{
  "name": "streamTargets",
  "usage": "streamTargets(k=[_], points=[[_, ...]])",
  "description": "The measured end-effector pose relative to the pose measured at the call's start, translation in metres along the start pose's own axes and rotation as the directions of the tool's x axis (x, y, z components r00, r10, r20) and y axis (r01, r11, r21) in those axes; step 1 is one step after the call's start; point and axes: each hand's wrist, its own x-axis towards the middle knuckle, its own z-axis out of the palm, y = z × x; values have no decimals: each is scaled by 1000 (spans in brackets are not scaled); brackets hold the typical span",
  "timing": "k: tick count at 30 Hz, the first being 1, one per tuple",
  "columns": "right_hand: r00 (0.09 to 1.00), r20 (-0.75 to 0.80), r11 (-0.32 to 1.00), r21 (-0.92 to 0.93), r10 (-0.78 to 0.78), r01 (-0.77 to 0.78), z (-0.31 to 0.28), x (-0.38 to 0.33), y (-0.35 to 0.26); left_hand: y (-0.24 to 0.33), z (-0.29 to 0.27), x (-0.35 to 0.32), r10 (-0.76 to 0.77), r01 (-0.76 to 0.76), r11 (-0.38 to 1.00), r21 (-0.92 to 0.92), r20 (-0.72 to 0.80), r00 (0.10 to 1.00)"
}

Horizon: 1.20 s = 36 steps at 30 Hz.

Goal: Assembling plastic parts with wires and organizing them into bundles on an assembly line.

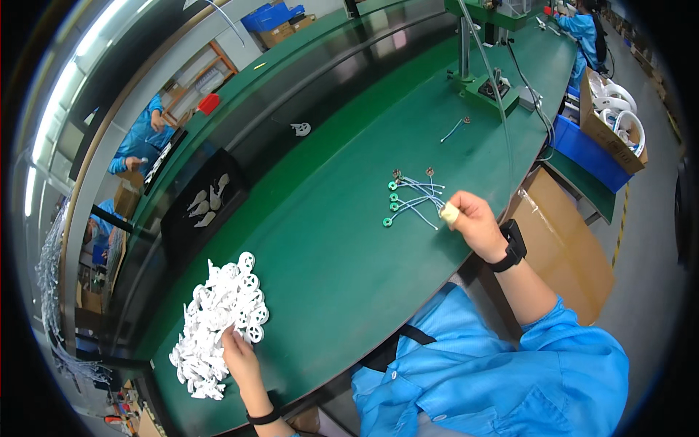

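My left hand [240, 357] is at the near right edge of a heap of white plastic parts [218, 309], its fingers drawn together on one of them. Many of these parts have a round, spoked end. My right hand [473, 224] is closed in a pinch beside a cluster of thin blue-white wires [416, 198]. A pale yellow cover [449, 213] sits at its fingertips. Small round green pieces [394, 197] and a few coppery ones sit at the wires' far ends. Whatever is between the right fingertips is hidden.
One wire with a coppery end [455, 130] lies farther off. A green bench press [488, 91] stands at the far right. White pieces lie on a black tray [204, 197] behind the heap. A cardboard box [557, 244] stands right of the bench. Other people work beyond.
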Motion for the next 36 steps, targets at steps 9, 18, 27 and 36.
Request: streamTargets(k=[9,18,27,36], points=[[976,-207,762,-642,-70,-82,-34,79,19,42,-25,-65,-191,228,608,-760,138,972],[995,-61,397,-914,72,-85,-4,112,9,64,23,-113,-76,507,304,-807,510,857],[961,-188,673,-739,-204,-2,-16,52,-28,73,30,-103,116,692,98,-716,698,706],[887,-332,905,-384,-319,182,-13,1,-45,91,43,-98,221,781,-111,-615,751,622]])
